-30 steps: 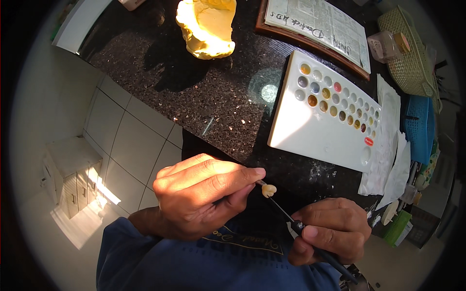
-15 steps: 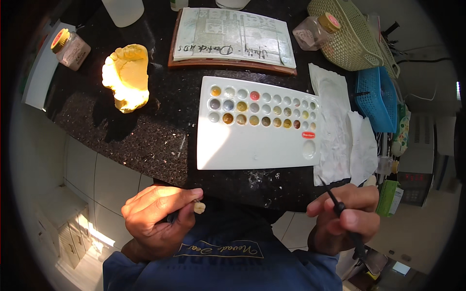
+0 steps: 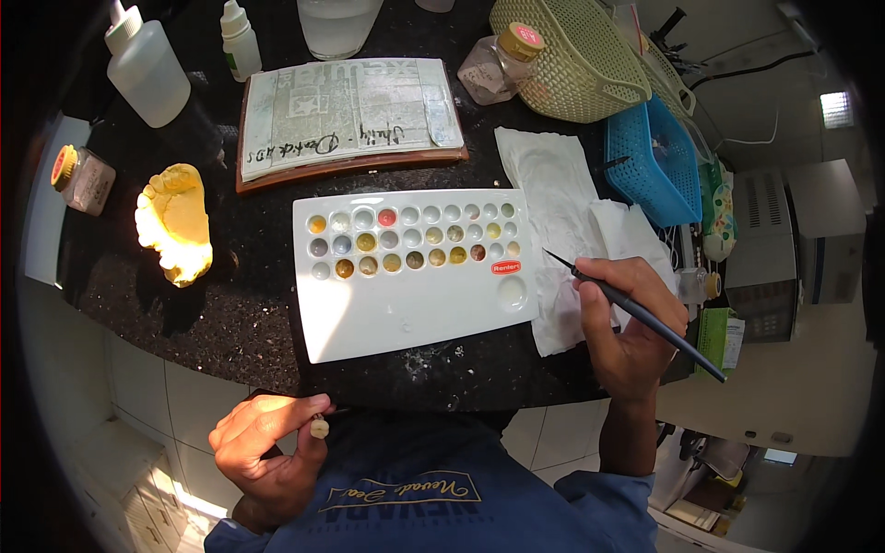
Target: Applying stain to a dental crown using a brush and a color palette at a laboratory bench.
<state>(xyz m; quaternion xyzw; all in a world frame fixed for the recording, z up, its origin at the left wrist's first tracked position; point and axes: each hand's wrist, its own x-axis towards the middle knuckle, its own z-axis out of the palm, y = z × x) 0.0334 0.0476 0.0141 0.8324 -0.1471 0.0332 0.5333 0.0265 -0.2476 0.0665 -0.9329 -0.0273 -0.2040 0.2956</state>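
Note:
In front of my body, my left hand [image 3: 269,449] pinches a small cream-coloured dental crown [image 3: 319,429] between thumb and forefinger; how it is held underneath is hidden. A fine, dark-handled paintbrush [image 3: 693,352] rests in the closed fingers of my right hand [image 3: 631,332]. Its pointed tip hovers over or touches the crumpled white paper towel [image 3: 548,170], just right of the palette; I cannot tell which. The white palette [image 3: 369,323] has rows of small wells filled with coloured pastes, plus one larger round well near its right edge.
A yellow dental cast [image 3: 175,226] stands at left, near a lidded jar [image 3: 85,182]. Behind the palette lies a paper-covered brown board [image 3: 350,115]. Farther back are a squeeze bottle [image 3: 149,74], a small dropper bottle [image 3: 241,44] and a glass [image 3: 339,26]. Beige [image 3: 576,64] and blue baskets [image 3: 650,161] stand right.
My right hand has moved forward, bringing the brush tip from the counter's near edge to the paper towel beside the palette. The view has shifted; my left hand still holds the crown.

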